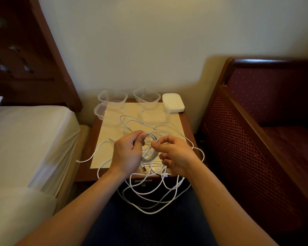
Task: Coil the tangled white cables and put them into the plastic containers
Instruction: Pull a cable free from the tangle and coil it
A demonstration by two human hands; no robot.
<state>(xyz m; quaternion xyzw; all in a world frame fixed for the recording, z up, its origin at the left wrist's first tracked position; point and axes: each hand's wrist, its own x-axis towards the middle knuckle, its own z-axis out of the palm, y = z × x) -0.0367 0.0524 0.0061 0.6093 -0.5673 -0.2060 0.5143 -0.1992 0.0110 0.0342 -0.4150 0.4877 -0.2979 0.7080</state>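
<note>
Cables [150,151] (tangled) between hands, loops trailing lapward.

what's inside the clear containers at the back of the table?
Nothing visible inside the four clear containers: no cable in any yet. The paper sheet shows through the front ones. The stack of white lids beside them hides whatever lies beneath it.

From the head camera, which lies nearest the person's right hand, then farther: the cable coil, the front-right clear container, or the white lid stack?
1. Cable coil, just left of the right hand, pinched by it.
2. Front-right clear container, beyond, mid-table.
3. White lid stack, back right corner.
</note>
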